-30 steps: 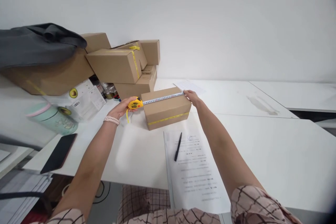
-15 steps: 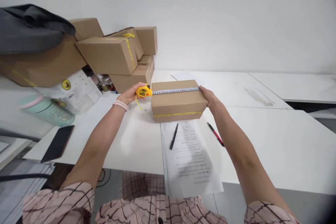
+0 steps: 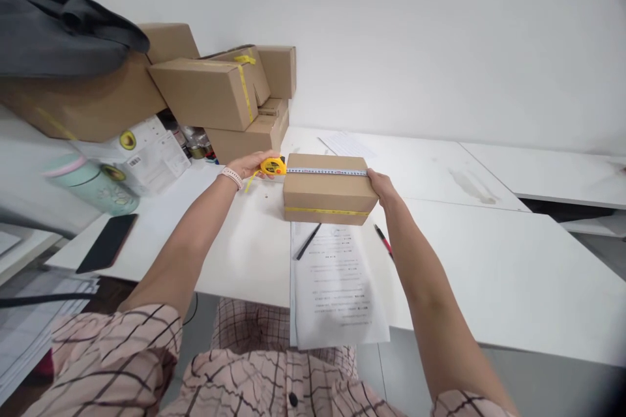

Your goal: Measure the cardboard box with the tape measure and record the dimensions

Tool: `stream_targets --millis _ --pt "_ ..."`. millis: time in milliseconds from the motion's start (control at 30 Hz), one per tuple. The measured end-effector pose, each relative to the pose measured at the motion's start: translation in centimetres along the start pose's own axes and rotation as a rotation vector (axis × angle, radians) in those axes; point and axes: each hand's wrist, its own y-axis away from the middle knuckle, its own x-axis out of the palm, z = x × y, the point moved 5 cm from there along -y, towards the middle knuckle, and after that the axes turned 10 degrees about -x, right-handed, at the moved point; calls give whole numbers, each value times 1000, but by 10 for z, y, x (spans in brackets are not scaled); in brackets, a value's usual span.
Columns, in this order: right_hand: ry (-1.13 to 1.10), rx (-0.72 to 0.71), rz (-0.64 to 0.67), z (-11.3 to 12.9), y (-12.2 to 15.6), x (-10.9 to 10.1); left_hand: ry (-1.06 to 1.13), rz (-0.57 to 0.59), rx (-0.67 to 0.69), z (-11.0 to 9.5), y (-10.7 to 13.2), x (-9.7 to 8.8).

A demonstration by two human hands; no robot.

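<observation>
Left hand [image 3: 252,163]: closed around tape measure [image 3: 272,167], left of box [image 3: 327,195].
Right hand [image 3: 381,184]: pinching tape blade [image 3: 327,172] at box's right edge.
Box: between hands, long axis left-right.

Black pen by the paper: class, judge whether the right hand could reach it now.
Probably yes: the black pen lies uncovered near the box, though the right hand is pinning the tape.

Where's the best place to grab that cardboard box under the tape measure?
Take the box by its two short ends, coming from left and right. It lies flat, long side toward the person, the tape measure runs along its top, and the right hand rests at its right end.
</observation>
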Motion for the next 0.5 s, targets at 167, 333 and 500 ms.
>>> stream_targets --millis 167,333,500 --pt "18 -9 -19 -3 2 1 -54 49 -63 -2 -4 -5" --pt "46 -53 -33 -3 5 1 -55 102 -81 0 -12 -11" --pt "113 -61 -45 -8 -1 0 -39 102 -88 3 -15 -15"
